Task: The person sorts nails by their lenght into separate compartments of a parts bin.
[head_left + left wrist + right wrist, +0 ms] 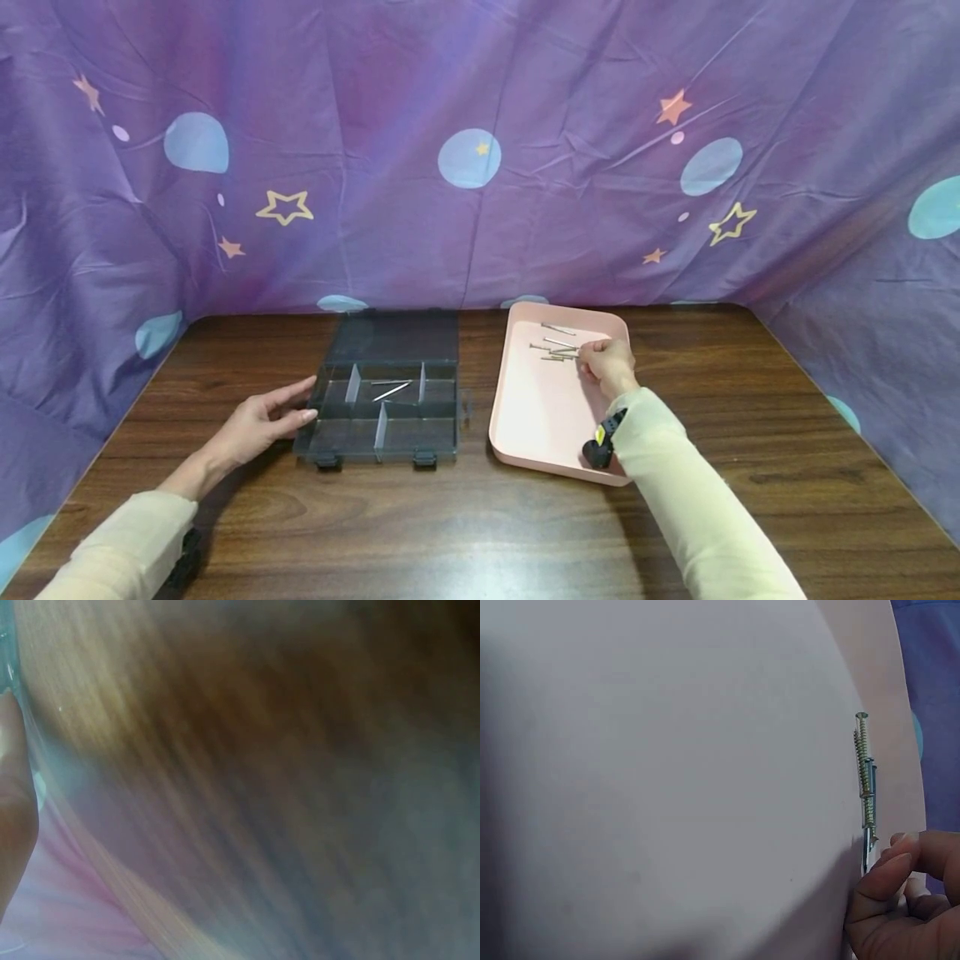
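- Right of centre, the right hand (611,367), fingers curled, is at the screws (865,754) in the tray (532,408); cannot tell whether it pinches one.
- Left of centre, the left hand (253,429), fingers extended, touches the box (420,427).
- Better lift screws singly, box steadied lightly.

Tray (536,408) on the table (375,525), box (420,429) to its left.
Screws (863,746) and nails (558,329) lie in the tray's far half; the curtain (405,225) hangs behind it.
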A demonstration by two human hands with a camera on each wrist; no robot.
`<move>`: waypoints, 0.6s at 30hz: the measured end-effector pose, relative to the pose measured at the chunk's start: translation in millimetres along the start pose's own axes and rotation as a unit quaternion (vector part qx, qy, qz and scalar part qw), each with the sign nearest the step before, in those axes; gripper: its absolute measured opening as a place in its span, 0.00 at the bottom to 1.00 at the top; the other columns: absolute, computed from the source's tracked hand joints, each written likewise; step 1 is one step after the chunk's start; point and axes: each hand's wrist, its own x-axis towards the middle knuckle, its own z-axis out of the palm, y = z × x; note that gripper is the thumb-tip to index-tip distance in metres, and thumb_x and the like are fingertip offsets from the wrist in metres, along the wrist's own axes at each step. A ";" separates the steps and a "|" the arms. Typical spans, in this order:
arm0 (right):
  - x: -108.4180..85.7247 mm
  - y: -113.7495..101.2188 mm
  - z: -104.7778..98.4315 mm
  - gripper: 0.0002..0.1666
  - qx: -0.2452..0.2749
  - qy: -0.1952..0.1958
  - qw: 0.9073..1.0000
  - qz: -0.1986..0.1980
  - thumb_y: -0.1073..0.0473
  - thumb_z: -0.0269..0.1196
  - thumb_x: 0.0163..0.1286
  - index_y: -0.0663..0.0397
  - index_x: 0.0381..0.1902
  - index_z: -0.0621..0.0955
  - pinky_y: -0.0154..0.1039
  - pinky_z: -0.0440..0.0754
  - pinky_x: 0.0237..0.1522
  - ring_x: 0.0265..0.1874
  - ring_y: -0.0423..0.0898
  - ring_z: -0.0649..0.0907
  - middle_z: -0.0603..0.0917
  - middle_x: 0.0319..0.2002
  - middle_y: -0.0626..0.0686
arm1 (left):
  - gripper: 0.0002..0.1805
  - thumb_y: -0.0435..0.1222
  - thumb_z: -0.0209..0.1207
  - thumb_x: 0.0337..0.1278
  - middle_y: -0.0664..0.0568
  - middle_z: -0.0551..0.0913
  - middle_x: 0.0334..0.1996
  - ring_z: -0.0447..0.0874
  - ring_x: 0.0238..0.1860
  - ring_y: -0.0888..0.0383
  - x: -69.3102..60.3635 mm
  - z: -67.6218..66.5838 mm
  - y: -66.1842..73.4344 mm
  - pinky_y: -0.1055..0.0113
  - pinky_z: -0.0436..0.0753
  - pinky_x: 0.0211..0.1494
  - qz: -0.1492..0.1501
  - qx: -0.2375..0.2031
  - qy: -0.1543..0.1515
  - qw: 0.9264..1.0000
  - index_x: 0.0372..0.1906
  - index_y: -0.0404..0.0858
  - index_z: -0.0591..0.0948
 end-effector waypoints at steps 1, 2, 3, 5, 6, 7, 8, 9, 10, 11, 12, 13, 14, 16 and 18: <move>-0.5 0.4 -0.2 0.08 -0.001 -0.003 1.000 0.001 0.73 0.54 0.58 0.60 0.23 0.75 0.24 0.70 0.14 0.10 0.34 0.69 0.70 0.09 0.42 | 0.34 0.40 0.57 0.64 0.27 0.67 0.61 0.77 0.41 0.76 0.2 0.1 0.1 0.70 0.83 0.42 0.000 0.000 0.001 1.000 0.69 0.30 0.61; -0.7 0.8 -0.5 0.08 -0.003 -0.003 1.000 0.002 0.73 0.54 0.58 0.59 0.23 0.75 0.24 0.70 0.14 0.10 0.34 0.69 0.70 0.09 0.42 | 0.33 0.40 0.57 0.64 0.27 0.67 0.61 0.77 0.41 0.76 0.3 0.1 0.3 0.70 0.83 0.42 0.001 0.001 0.000 1.000 0.69 0.30 0.61; -1.1 1.1 -0.7 0.07 -0.007 -0.004 1.000 0.002 0.73 0.54 0.58 0.59 0.23 0.75 0.24 0.70 0.13 0.10 0.33 0.69 0.70 0.09 0.42 | 0.33 0.39 0.57 0.64 0.27 0.67 0.62 0.77 0.41 0.76 0.4 0.2 0.6 0.70 0.83 0.42 -0.001 0.002 0.001 1.000 0.69 0.30 0.61; -1.3 1.5 -1.1 0.06 -0.014 -0.005 1.000 0.002 0.73 0.54 0.57 0.60 0.25 0.75 0.24 0.69 0.13 0.10 0.33 0.69 0.70 0.09 0.41 | 0.33 0.39 0.57 0.64 0.28 0.67 0.62 0.77 0.41 0.75 0.3 0.4 1.0 0.70 0.83 0.41 0.001 0.002 0.001 1.000 0.69 0.30 0.61; -1.3 1.9 -1.1 0.05 -0.020 -0.004 1.000 0.002 0.73 0.54 0.57 0.61 0.26 0.75 0.24 0.69 0.13 0.10 0.33 0.69 0.70 0.09 0.41 | 0.33 0.39 0.57 0.64 0.28 0.67 0.62 0.77 0.41 0.75 0.2 0.4 1.3 0.70 0.82 0.41 0.001 0.003 0.001 1.000 0.69 0.30 0.61; -1.3 2.2 -1.2 0.04 -0.027 -0.003 1.000 0.000 0.72 0.54 0.57 0.62 0.27 0.76 0.24 0.68 0.13 0.09 0.32 0.69 0.70 0.09 0.41 | 0.33 0.39 0.57 0.64 0.28 0.67 0.62 0.77 0.41 0.75 0.1 0.5 1.6 0.70 0.83 0.41 0.001 0.003 0.001 1.000 0.69 0.30 0.61; -1.2 2.6 -1.1 0.04 -0.033 -0.001 0.999 -0.001 0.72 0.54 0.57 0.62 0.27 0.76 0.24 0.68 0.13 0.09 0.32 0.69 0.70 0.09 0.41 | 0.33 0.39 0.57 0.64 0.28 0.67 0.62 0.77 0.41 0.75 0.0 0.5 1.8 0.70 0.83 0.41 0.000 0.003 0.000 1.000 0.69 0.30 0.61; -1.3 2.8 -0.8 0.04 -0.038 0.000 0.999 -0.003 0.72 0.54 0.57 0.63 0.28 0.76 0.24 0.68 0.13 0.09 0.32 0.68 0.70 0.09 0.41 | 0.33 0.39 0.57 0.64 0.28 0.67 0.62 0.77 0.41 0.75 0.0 0.5 2.0 0.70 0.83 0.41 -0.001 0.002 0.001 1.000 0.69 0.30 0.61; -1.1 3.2 -0.6 0.04 -0.041 0.002 0.999 -0.004 0.72 0.54 0.57 0.63 0.28 0.76 0.24 0.67 0.13 0.09 0.32 0.68 0.70 0.09 0.41 | 0.33 0.39 0.57 0.64 0.28 0.67 0.62 0.77 0.41 0.75 0.1 0.6 2.0 0.70 0.83 0.41 -0.001 0.002 0.000 1.000 0.69 0.30 0.61; -1.0 3.8 -0.2 0.03 -0.044 0.005 0.999 -0.005 0.72 0.54 0.58 0.64 0.29 0.76 0.24 0.67 0.12 0.09 0.33 0.68 0.70 0.09 0.41 | 0.33 0.38 0.57 0.64 0.28 0.67 0.62 0.77 0.41 0.75 0.0 0.6 2.2 0.70 0.83 0.41 -0.001 0.001 0.001 1.000 0.69 0.30 0.61; -1.2 4.0 0.4 0.03 -0.046 0.008 0.999 -0.006 0.72 0.54 0.58 0.64 0.29 0.76 0.24 0.67 0.12 0.09 0.33 0.68 0.70 0.09 0.41 | 0.33 0.38 0.57 0.64 0.28 0.67 0.62 0.76 0.41 0.75 0.0 0.6 2.1 0.70 0.83 0.41 -0.001 0.001 0.001 1.000 0.69 0.30 0.61; -1.4 4.0 0.7 0.03 -0.048 0.010 0.999 -0.007 0.72 0.54 0.58 0.64 0.29 0.76 0.24 0.67 0.12 0.09 0.33 0.69 0.70 0.09 0.41 | 0.33 0.38 0.57 0.64 0.28 0.67 0.62 0.76 0.41 0.76 0.0 0.5 1.9 0.70 0.83 0.41 -0.001 0.001 0.001 1.000 0.69 0.30 0.61; -1.5 4.1 1.1 0.03 -0.050 0.012 0.999 -0.008 0.72 0.54 0.58 0.64 0.29 0.76 0.24 0.67 0.12 0.09 0.33 0.69 0.70 0.09 0.41 | 0.33 0.38 0.57 0.64 0.28 0.67 0.62 0.76 0.41 0.76 0.0 0.5 1.7 0.70 0.82 0.41 0.000 0.001 0.002 1.000 0.69 0.30 0.61; -2.1 4.2 1.7 0.03 -0.052 0.013 0.998 -0.010 0.72 0.54 0.58 0.66 0.29 0.76 0.24 0.67 0.12 0.09 0.33 0.69 0.70 0.09 0.41 | 0.33 0.38 0.57 0.64 0.28 0.67 0.62 0.76 0.41 0.76 0.0 0.4 1.4 0.71 0.82 0.41 0.001 0.000 0.002 1.000 0.69 0.30 0.61; -2.7 3.9 2.0 0.03 -0.053 0.011 0.998 -0.013 0.72 0.54 0.58 0.67 0.29 0.76 0.24 0.67 0.12 0.09 0.33 0.69 0.70 0.09 0.42 | 0.33 0.38 0.57 0.63 0.28 0.67 0.62 0.76 0.41 0.76 -0.1 0.3 1.4 0.71 0.82 0.41 0.000 -0.002 0.002 1.000 0.69 0.29 0.61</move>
